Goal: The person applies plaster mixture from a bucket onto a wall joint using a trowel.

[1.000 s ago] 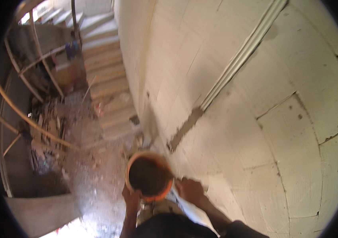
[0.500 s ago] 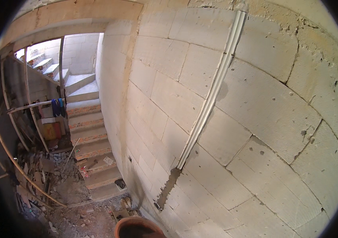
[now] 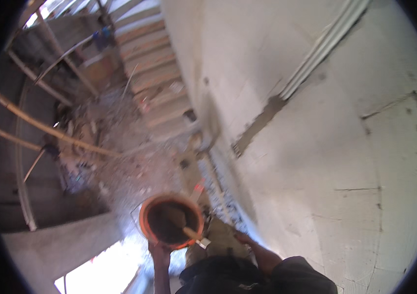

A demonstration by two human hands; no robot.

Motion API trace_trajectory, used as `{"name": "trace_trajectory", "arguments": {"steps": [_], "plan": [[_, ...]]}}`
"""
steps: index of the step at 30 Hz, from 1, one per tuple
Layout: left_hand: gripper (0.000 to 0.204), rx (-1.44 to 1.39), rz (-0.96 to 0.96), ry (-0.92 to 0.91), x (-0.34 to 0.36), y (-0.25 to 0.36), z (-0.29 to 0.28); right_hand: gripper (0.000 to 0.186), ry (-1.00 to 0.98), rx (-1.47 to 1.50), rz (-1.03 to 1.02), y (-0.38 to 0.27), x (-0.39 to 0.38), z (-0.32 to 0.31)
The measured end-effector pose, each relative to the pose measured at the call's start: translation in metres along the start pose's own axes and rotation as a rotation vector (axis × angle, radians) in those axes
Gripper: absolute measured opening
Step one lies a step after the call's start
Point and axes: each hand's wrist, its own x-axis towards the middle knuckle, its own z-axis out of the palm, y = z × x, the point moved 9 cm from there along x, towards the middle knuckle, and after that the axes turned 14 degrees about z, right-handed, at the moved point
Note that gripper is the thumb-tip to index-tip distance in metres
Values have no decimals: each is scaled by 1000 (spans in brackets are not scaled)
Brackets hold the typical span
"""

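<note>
My left hand (image 3: 160, 252) grips the near side of an orange bucket (image 3: 146, 218) with dark contents. A tool with a pale handle (image 3: 192, 233) lies in the bucket, its end over the rim. My right hand (image 3: 250, 246) is to the bucket's right, by my khaki trouser leg (image 3: 220, 242); its fingers are blurred. On the pale block wall (image 3: 345, 137) at my right runs a slanting bundle of white pipes or conduit (image 3: 318, 56), ending at a strip of grey mortar (image 3: 261, 125).
A rough staircase (image 3: 152, 73) climbs along the wall at the back. On the left stand wooden poles (image 3: 54, 128) over rubble (image 3: 83, 137). Boards and debris (image 3: 191, 166) lie along the wall's foot. A bright opening (image 3: 96, 269) shows at lower left.
The view tipped up, then back down. Compared with a second ago, the bucket sits further left, my right hand is away from its rim and a tool handle shows in the bucket.
</note>
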Motion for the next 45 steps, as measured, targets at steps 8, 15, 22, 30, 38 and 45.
{"name": "trace_trajectory", "arguments": {"steps": [8,15,22,30,38,45], "plan": [[45,-317,-461,202,-61,-103,-44,32,443,-470,-155,-49,-43,-52],[41,144,-161,-2,-72,-99,-70,46,-138,-250,-144,-56,-70,-8],[31,-22,-318,7,-72,-125,-64,49,137,-22,6,-30,-22,27],[34,606,-86,-558,-32,-93,-19,48,503,255,73,9,34,69],[42,-169,-398,-117,-16,-126,-34,49,338,82,100,-13,-4,68],[43,804,272,-532,4,-25,14,51,327,-244,-68,-65,-81,-4]]}}
